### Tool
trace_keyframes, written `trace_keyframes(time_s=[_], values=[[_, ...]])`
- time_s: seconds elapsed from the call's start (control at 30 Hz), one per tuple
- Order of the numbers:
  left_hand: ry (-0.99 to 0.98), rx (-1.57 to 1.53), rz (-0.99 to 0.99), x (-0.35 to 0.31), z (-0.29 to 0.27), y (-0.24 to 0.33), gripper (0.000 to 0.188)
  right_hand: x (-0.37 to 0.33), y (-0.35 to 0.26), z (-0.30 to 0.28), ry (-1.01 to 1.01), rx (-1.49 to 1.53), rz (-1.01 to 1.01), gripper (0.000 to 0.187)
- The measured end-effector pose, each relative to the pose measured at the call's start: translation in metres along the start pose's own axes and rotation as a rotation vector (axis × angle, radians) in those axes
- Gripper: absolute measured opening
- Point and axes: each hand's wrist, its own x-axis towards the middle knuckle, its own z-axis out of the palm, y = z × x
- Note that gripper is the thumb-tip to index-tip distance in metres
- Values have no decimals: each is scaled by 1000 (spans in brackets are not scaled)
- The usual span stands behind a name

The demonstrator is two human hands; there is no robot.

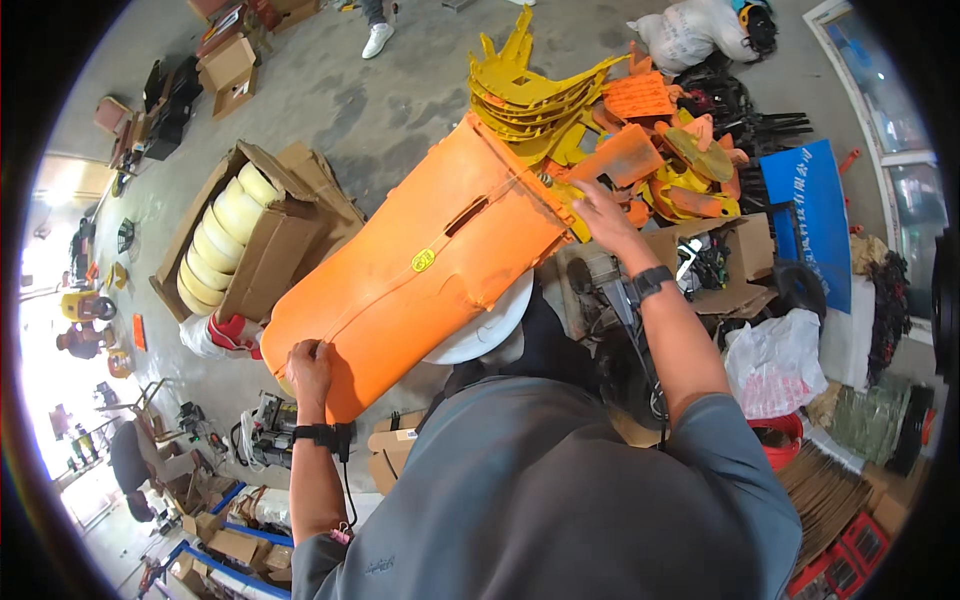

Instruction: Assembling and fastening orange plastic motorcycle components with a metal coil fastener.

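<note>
A long orange plastic cover (400,280) with a slot and a round yellow sticker lies slantwise in front of my body. My left hand (308,372) is closed on its rounded lower-left end, the fingers curled over the edge. At the opposite, wider end, my right hand (606,218) grips the rim; its fingertips are partly hidden there. Under the cover, a white round surface (480,335) shows only in part, close to my legs. Just beyond my right hand lies a heap of orange and yellow plastic parts (640,95).
A carton (170,270) of cream-coloured rings stands at the left. Stacked yellow panels (530,90) rise beyond the cover. To the right are an open carton (745,235), a blue board (808,225) and a white plastic bag (775,365). Another person's shoe (377,41) appears far ahead.
</note>
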Motion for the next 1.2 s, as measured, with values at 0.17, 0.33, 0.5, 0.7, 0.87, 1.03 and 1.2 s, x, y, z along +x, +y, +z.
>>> trace_keyframes(time_s=[0.17,0.33,0.5,0.7,0.87,1.03,1.2], values=[[-17,107,-259,9,6,17,29,87,16,13,-196,88,-85,51],[-54,148,-448,23,4,34,33,114,29,12,-281,-139,-214,38],[-106,210,-476,31,7,38,32,112,35,-14,-297,-5,-144,20],[-165,223,-593,31,18,24,27,101,14,-65,-476,776,66,6],[-151,305,-502,27,20,27,26,78,-37,-70,-572,655,-263,5],[-177,193,-357,25,38,48,33,51,-79,-54,-679,725,-425,8],[-150,136,-349,25,56,81,36,54,-82,-53,-623,639,-433,13]])
